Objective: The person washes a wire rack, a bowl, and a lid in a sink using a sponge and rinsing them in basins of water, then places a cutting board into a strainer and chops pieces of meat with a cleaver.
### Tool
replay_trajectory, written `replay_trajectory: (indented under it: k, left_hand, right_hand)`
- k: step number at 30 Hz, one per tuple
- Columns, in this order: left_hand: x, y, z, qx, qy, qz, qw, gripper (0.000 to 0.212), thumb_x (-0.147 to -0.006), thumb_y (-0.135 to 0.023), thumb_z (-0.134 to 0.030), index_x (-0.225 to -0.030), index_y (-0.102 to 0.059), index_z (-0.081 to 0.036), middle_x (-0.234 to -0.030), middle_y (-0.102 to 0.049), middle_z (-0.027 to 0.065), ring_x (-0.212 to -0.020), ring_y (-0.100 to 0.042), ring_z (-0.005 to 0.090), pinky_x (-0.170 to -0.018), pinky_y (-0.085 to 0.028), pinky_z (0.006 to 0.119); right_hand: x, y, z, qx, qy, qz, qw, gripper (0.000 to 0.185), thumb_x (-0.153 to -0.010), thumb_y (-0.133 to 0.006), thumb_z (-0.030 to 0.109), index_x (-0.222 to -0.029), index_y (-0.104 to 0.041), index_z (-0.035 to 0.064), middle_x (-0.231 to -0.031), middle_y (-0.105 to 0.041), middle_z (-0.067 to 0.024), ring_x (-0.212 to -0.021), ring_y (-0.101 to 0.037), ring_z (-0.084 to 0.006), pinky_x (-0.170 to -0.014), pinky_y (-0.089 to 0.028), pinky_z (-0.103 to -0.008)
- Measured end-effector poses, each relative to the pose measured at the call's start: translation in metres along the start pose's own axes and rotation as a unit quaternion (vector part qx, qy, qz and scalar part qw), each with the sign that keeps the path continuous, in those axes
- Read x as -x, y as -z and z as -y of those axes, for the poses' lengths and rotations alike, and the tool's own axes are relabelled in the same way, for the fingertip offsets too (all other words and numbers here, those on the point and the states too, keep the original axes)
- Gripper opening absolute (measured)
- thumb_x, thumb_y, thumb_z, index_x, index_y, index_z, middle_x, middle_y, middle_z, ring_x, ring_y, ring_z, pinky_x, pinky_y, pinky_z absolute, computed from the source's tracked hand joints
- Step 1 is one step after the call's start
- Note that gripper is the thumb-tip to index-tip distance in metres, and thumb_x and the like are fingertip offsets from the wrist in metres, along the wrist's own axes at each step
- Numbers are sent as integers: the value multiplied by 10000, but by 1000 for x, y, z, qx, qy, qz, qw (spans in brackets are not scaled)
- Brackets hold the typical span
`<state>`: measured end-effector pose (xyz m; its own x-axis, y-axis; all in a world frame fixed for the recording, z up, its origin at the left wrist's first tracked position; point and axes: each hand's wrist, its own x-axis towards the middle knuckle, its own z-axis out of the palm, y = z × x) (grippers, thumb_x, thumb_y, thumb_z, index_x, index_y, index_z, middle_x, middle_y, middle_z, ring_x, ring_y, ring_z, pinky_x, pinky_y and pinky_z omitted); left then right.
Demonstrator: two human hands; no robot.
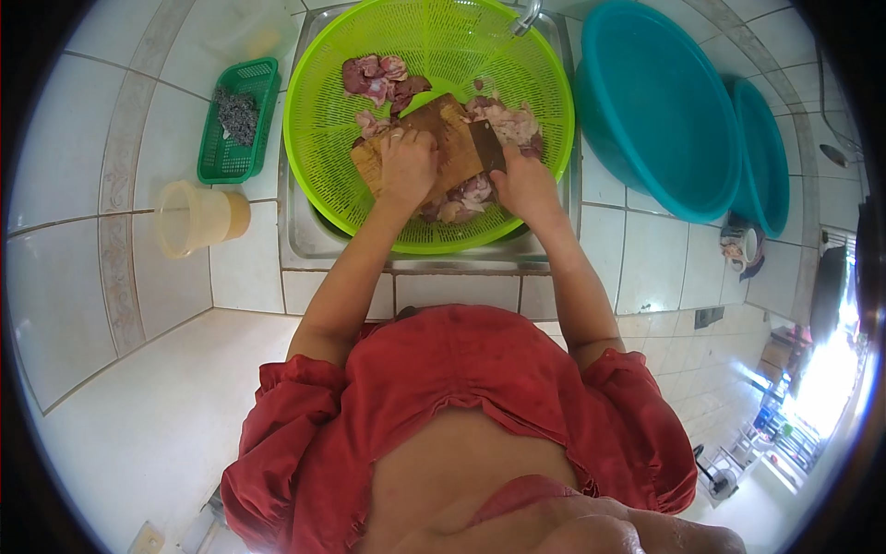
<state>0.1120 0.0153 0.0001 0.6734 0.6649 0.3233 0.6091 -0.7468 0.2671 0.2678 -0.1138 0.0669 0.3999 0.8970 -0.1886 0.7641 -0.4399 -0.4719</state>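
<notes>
My left hand lies with curled fingers on a worn wooden cutting board; whether something is pinched beneath the fingers is hidden. The board sits tilted inside a large lime-green plastic colander. In my right hand is a dark, broad-bladed knife, its blade against the board's right edge. Raw meat pieces lie in the colander to the right of the board. More cut meat is below the board's near edge, and darker red pieces rest at the far left.
The colander stands over a steel sink under a faucet. Right of it are a big teal basin, a second basin and a mug. On the left are a green basket with a grey scourer and a plastic tub.
</notes>
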Motion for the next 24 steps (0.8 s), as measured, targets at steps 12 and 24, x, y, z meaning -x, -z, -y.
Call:
replay_trajectory:
  k: [12, 24]
  left_hand:
    - [10, 3, 31, 188, -39, -37, 981, 144, -665, -746, -59, -798, -693, -69, -844, -678, 55, -755, -622, 254, -712, -490, 346]
    - [17, -2, 33, 165, -33, -44, 985, 104, -709, -705, -96, -809, -711, -122, -868, -665, -4, -819, -600, 229, -788, -463, 329]
  right_hand:
    - [5, -20, 38, 1, 43, -1, 999, 322, -813, -640, 147, -1054, -483, 0, -799, -648, -241, -775, -642, -422, -692, -517, -498]
    - [1, -23, 53, 132, 86, 62, 986, 211, -803, -580, 67, -969, -469, 3, -718, -659, -192, -686, -675, -369, -602, -543, -455]
